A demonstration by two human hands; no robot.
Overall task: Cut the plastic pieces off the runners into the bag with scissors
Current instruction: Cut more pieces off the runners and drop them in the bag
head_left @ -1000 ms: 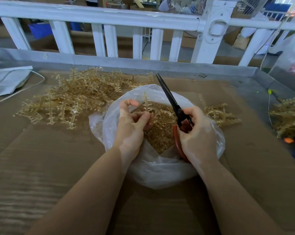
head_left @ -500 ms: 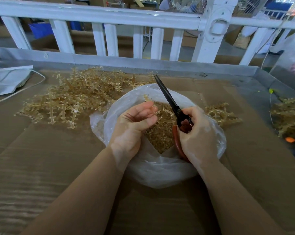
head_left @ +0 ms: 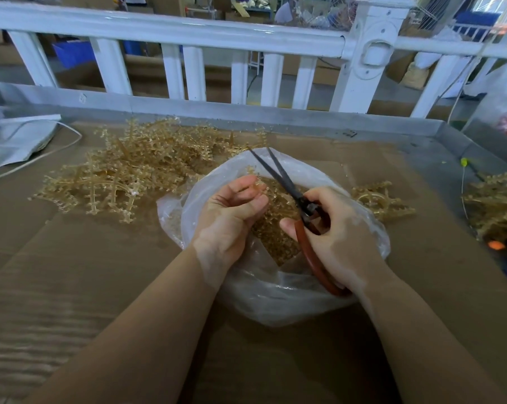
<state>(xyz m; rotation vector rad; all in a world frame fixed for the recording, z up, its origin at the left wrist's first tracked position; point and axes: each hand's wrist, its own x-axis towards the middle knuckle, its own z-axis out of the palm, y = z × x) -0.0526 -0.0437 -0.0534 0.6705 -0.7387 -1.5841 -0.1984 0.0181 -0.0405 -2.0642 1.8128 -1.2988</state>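
Observation:
A clear plastic bag (head_left: 278,298) lies open on the cardboard, with a heap of small amber pieces (head_left: 275,243) inside. My left hand (head_left: 232,211) is over the bag's left side, fingers curled round an amber runner (head_left: 256,182) whose tip shows past my fingertips. My right hand (head_left: 334,234) grips red-handled scissors (head_left: 307,217). The dark blades are spread apart and point up and left, just right of the runner. A big pile of amber runners (head_left: 129,173) lies to the left of the bag.
More runners lie right of the bag (head_left: 377,199) and at the right edge (head_left: 497,205). A white railing (head_left: 188,36) and a grey metal rim (head_left: 246,112) close off the far side. Grey bags and a white cord (head_left: 19,138) sit far left.
The scissor blades, shut before, have spread apart. My left hand has turned palm up and shifted slightly right, bringing the runner close to the blades.

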